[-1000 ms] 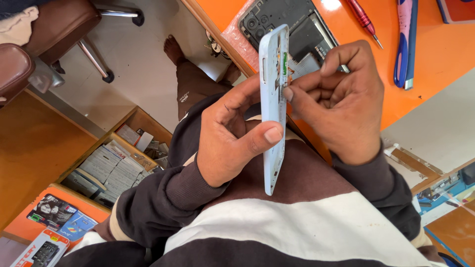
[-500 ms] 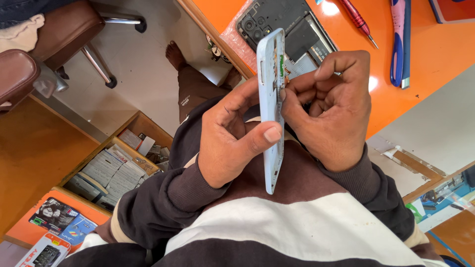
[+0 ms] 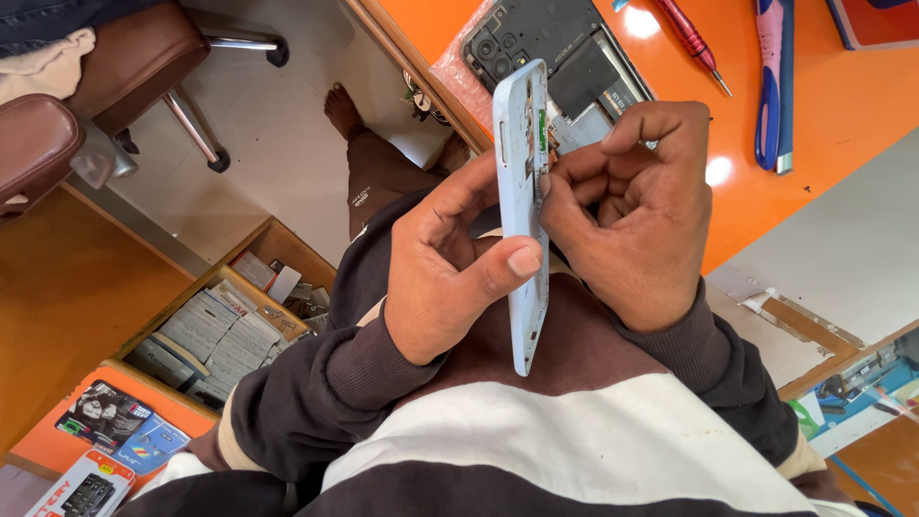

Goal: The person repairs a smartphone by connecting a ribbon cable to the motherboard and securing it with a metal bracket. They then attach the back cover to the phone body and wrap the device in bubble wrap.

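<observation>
The left hand [image 3: 450, 268] grips a pale blue phone frame [image 3: 523, 220] edge-on, thumb clamped; the right hand [image 3: 637, 211] pinches fingers closed at its inner edge, above the orange worktop [image 3: 814, 191].

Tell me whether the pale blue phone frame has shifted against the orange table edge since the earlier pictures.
No, hardly: the pale blue phone frame stays upright on edge, its top overlapping the opened phone at the orange table edge.

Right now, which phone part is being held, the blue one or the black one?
The blue frame, gripped edge-on between both hands. The black phone lies flat on the orange desk, untouched.
</observation>
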